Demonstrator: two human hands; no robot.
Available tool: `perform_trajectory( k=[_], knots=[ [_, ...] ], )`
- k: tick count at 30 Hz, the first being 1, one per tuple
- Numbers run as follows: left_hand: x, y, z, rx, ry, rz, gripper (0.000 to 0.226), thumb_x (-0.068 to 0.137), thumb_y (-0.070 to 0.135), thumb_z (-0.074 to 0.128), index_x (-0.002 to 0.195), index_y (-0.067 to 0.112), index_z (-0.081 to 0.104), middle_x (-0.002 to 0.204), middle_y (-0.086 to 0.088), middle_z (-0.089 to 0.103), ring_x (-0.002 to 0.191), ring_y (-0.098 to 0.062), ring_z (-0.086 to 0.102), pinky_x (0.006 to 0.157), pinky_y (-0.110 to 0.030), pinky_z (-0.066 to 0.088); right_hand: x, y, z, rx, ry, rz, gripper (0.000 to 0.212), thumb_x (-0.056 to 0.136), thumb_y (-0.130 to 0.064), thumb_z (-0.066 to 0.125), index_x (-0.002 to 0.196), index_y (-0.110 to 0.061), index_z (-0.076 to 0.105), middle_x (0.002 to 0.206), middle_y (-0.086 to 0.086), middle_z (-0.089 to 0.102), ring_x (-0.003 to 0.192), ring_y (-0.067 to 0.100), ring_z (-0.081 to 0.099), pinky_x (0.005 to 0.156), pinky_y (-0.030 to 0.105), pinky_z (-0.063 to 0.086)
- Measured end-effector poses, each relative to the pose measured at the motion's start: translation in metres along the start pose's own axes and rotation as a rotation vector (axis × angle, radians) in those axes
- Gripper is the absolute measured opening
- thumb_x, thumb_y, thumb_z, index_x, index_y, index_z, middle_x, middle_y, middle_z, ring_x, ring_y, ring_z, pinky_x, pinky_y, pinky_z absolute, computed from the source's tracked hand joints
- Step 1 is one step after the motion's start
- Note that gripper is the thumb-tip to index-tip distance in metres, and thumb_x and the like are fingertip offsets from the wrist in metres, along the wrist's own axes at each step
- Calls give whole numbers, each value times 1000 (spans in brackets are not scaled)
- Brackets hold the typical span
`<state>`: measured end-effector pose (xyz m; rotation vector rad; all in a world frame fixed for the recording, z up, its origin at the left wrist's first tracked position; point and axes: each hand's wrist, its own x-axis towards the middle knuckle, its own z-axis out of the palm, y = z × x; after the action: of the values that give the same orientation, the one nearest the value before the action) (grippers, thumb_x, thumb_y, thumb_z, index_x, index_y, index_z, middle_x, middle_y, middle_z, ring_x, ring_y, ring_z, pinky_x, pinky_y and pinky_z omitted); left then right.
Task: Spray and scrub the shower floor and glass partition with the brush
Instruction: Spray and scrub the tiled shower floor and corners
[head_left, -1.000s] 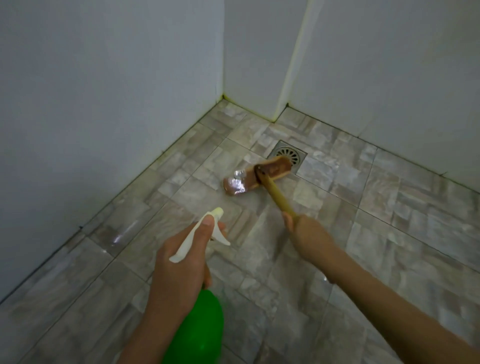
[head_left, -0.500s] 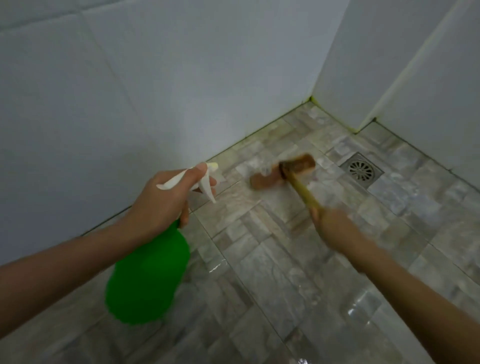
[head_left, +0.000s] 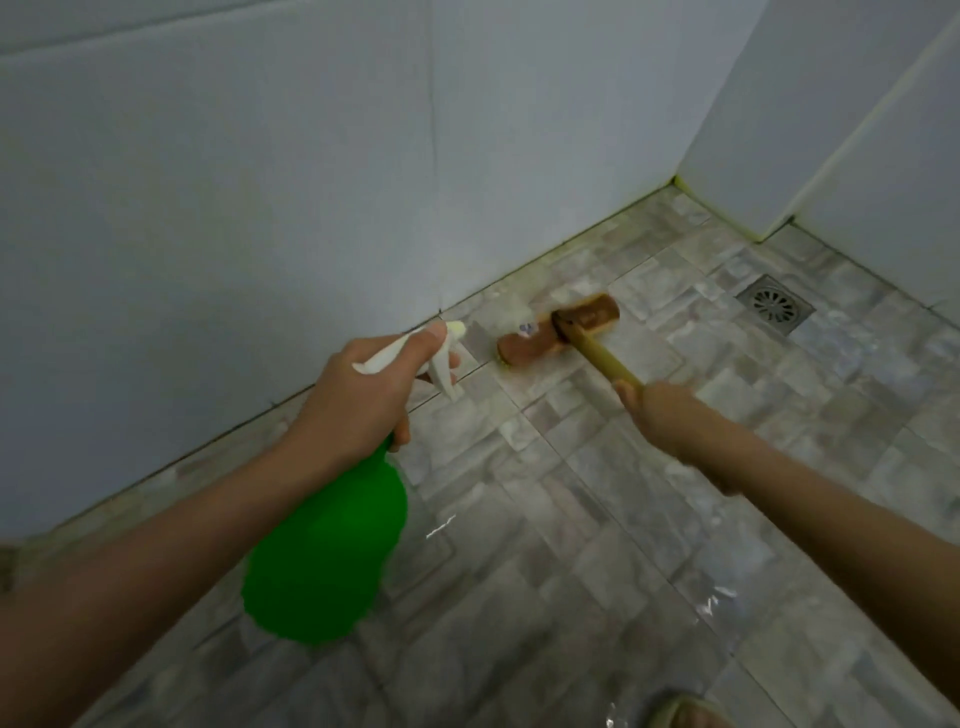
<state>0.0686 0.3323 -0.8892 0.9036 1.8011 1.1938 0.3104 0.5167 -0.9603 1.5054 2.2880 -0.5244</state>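
My left hand (head_left: 358, 395) grips a green spray bottle (head_left: 327, 551) by its white trigger head, nozzle aimed at the floor near the wall base. My right hand (head_left: 662, 415) holds the yellow wooden handle of a brush (head_left: 558, 330). The brush's brown head rests flat on the wet stone-pattern shower floor (head_left: 597, 519), close to the left wall and just right of the nozzle. A faint mist hangs between the nozzle and the brush head.
A white tiled wall (head_left: 260, 182) runs along the left. A metal floor drain (head_left: 775, 304) sits at the right, near a white corner (head_left: 727, 130). A foot (head_left: 685, 714) shows at the bottom edge.
The view has swung left, so the drain sits further right. The brush head has moved away from the drain towards the left wall. The spray bottle has stayed raised beside it.
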Motion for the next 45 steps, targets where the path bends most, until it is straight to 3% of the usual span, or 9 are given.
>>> perform_trajectory(
  k=[4,6,10,16,22,28,33,41,45],
  knots=[
    [-34,-29,-22,-67,55,-42,52,76,76,49,82,36,81,94,-27,75,41,-30,53,45,-27,43,-93,6,31,-9,-98,78,54,101,-47,21,74,-10,48,65,2,50,59,19,54,58,31,47],
    [-45,-41,-31,-92,78,-77,45,84,72,51,82,39,81,97,-32,73,47,-38,55,45,-27,44,-89,-22,28,-62,-97,31,53,102,-46,19,86,-8,53,67,3,50,62,20,55,61,32,46],
    [-62,-58,-42,-60,126,-93,42,102,54,48,82,40,81,96,-31,74,39,-24,50,48,-27,44,-35,-90,13,-48,-60,-79,48,105,-34,17,131,-6,47,100,19,60,75,29,59,65,39,52],
    [-96,-57,-64,-64,135,-98,40,102,49,47,89,31,81,95,2,80,40,-21,48,47,-24,44,-123,-25,72,9,-38,49,53,98,-53,23,70,-16,48,68,2,55,58,16,52,59,27,43],
    [-114,-70,-68,-134,82,-213,42,102,45,49,93,19,81,93,5,81,39,-16,46,38,-20,41,-133,-53,59,-47,-86,13,53,100,-51,20,71,-15,46,72,4,54,62,18,52,62,29,45],
    [-118,-73,-64,-118,-4,-200,43,94,60,54,81,30,82,92,5,81,66,-39,63,38,-23,42,-172,-15,51,-114,-271,66,56,99,-51,18,76,-12,50,74,6,56,69,24,60,73,35,53],
    [-118,-68,-59,-95,-5,-166,41,87,67,54,78,38,81,95,5,80,45,-23,55,44,-24,44,-244,2,76,-102,-268,131,48,98,-50,18,68,-20,41,65,-3,48,54,11,46,62,25,47],
    [-124,-64,-50,-98,86,-179,43,86,66,52,81,35,82,94,-26,75,45,-26,52,45,-27,44,-115,-67,63,-34,-66,-131,51,100,-50,20,67,-17,41,69,5,54,58,19,51,61,32,46],
    [-140,-67,-61,-111,212,-194,41,102,47,53,77,33,83,83,-4,79,36,-16,49,42,-21,43,-180,-18,74,-170,-142,-119,54,87,-62,12,71,-21,44,67,-3,55,56,12,53,59,26,48]
  ],
)
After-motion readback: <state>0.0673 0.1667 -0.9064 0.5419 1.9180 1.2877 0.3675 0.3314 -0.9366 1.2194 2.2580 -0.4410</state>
